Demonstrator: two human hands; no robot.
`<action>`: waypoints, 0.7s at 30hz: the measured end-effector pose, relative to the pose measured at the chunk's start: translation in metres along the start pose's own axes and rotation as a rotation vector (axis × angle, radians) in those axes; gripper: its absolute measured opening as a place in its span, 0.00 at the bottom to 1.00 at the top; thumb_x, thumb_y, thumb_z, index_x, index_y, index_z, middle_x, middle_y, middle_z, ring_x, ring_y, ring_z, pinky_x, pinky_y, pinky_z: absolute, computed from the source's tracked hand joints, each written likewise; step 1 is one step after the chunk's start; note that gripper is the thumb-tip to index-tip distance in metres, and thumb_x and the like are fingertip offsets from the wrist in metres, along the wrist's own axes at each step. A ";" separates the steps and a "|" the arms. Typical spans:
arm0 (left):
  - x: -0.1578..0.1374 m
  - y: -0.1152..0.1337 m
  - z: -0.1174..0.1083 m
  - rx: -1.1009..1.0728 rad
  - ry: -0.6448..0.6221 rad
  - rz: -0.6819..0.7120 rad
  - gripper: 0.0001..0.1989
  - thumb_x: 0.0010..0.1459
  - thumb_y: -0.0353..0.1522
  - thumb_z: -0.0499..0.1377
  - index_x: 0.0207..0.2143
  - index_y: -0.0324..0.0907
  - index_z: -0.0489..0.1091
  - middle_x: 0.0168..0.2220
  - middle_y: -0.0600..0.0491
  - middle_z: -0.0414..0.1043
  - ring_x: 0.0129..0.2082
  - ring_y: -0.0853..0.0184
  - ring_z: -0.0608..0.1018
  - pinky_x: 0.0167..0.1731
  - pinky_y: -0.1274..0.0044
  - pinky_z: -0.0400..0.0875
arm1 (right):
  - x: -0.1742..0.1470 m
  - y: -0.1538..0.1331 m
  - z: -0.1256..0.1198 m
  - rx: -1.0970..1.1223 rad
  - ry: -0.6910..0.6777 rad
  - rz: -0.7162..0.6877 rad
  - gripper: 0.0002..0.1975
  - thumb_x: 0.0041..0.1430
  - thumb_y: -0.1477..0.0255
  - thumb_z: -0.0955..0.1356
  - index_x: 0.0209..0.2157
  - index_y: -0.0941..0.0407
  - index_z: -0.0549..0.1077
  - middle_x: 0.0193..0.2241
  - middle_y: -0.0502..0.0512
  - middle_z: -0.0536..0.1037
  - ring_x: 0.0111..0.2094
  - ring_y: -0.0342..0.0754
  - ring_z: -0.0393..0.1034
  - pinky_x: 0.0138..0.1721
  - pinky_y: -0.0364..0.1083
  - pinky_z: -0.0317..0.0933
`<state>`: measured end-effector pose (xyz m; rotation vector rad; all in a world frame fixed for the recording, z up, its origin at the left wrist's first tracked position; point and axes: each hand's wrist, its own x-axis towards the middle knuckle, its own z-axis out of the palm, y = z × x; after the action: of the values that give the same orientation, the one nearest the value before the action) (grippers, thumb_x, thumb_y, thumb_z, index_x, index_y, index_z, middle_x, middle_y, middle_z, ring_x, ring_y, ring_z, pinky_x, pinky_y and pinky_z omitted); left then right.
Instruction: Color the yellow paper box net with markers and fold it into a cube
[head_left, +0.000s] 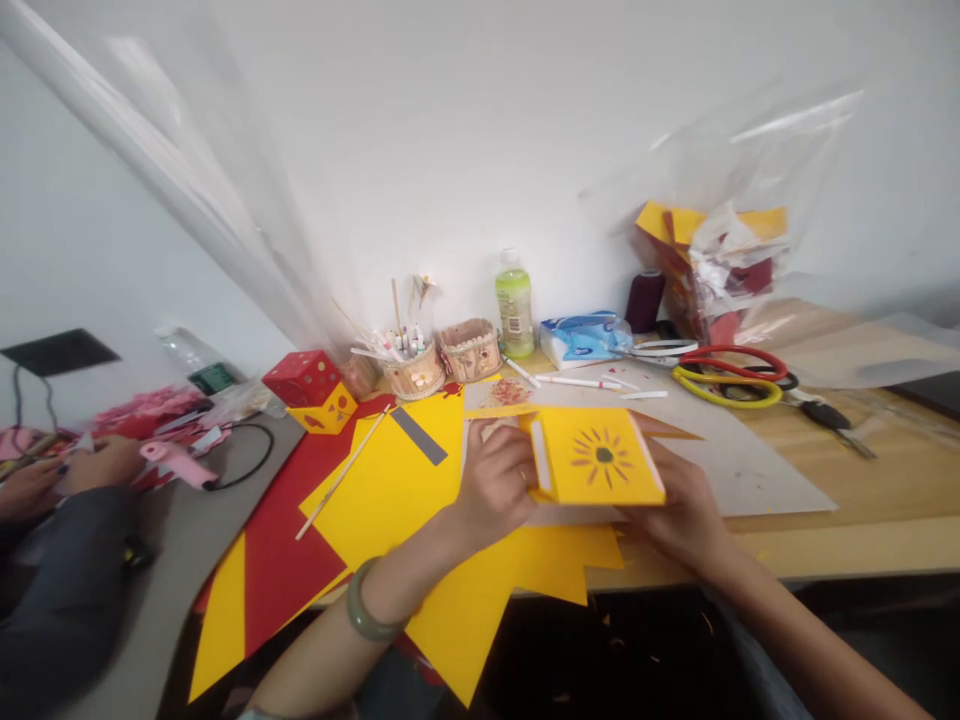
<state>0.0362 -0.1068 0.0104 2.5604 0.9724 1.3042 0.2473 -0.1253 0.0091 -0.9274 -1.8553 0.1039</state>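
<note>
Between my hands is a yellow paper box (559,475) with a flower-like drawing of purple-red strokes round a dark centre. My left hand (495,475) grips its left end, beside a flap with a white strip. At the right end, my right hand (682,500) holds it from behind and below, its fingers partly hidden by the box. Beneath lie yellow paper sheets (405,480), a red sheet (289,570) and a grey board (750,480). A thin stick (341,478) and a grey strip (420,436) rest on the paper.
Behind stand a red-and-yellow box (304,385), a pen basket (412,375), a second basket (471,352), a green bottle (514,305) and a tissue pack (581,340). Scissors (731,385) lie right, near a bag of scraps (731,260). Another person's hands (97,465) work left, by a pink glue gun (178,465).
</note>
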 end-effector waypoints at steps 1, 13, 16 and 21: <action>0.006 0.003 0.000 -0.044 0.056 -0.017 0.10 0.53 0.37 0.60 0.22 0.43 0.68 0.26 0.53 0.71 0.35 0.62 0.72 0.46 0.62 0.58 | 0.005 -0.003 0.000 0.045 -0.026 0.038 0.09 0.53 0.64 0.67 0.24 0.52 0.76 0.28 0.54 0.80 0.29 0.52 0.75 0.28 0.47 0.69; 0.024 0.020 -0.005 -0.618 0.109 -0.558 0.11 0.40 0.34 0.68 0.26 0.40 0.71 0.26 0.53 0.71 0.30 0.66 0.71 0.35 0.75 0.64 | 0.008 -0.012 -0.004 0.603 -0.282 0.812 0.13 0.43 0.62 0.73 0.30 0.55 0.79 0.20 0.51 0.79 0.17 0.49 0.71 0.16 0.46 0.65; 0.026 0.021 -0.005 -0.775 0.105 -0.614 0.13 0.38 0.34 0.68 0.27 0.39 0.71 0.27 0.54 0.72 0.29 0.68 0.72 0.35 0.77 0.65 | 0.011 -0.013 -0.004 0.644 -0.271 0.809 0.14 0.41 0.62 0.73 0.30 0.56 0.78 0.27 0.54 0.81 0.26 0.53 0.75 0.26 0.49 0.69; 0.027 0.018 -0.004 -0.996 0.096 -0.723 0.16 0.37 0.33 0.69 0.31 0.38 0.71 0.31 0.52 0.74 0.32 0.68 0.74 0.36 0.77 0.66 | 0.017 -0.014 -0.006 0.788 -0.218 0.809 0.19 0.43 0.63 0.74 0.39 0.56 0.76 0.39 0.57 0.79 0.43 0.56 0.72 0.45 0.52 0.65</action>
<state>0.0540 -0.1058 0.0380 1.2548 0.8185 1.2189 0.2409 -0.1260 0.0314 -1.0362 -1.3091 1.3624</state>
